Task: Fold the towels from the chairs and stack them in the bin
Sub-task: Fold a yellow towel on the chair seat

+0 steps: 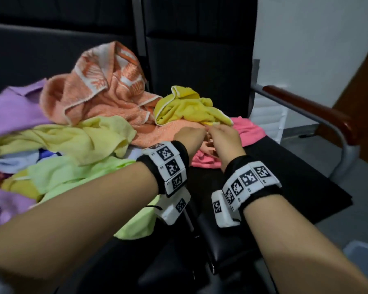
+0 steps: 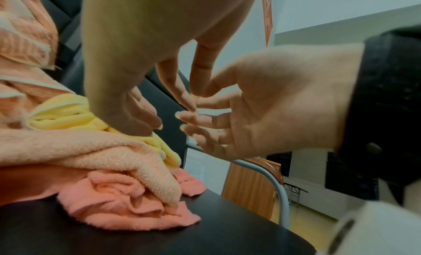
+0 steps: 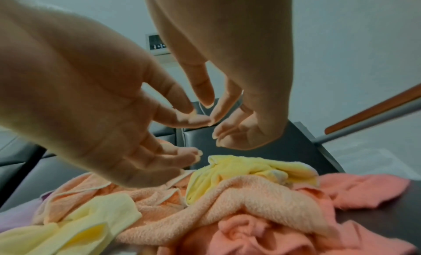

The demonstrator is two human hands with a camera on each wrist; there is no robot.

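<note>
Two hands, left (image 1: 189, 135) and right (image 1: 225, 137), fingers loosely spread, holding nothing; yellow towel (image 1: 187, 107) just beyond grip.

Black chair seats (image 1: 274, 172) carry a heap of crumpled towels (image 1: 106, 98).

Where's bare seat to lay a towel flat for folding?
The right chair seat is bare between the pink towel, the armrest and the front edge. The left seat is crowded with towels; yellow towel tops the middle.
</note>
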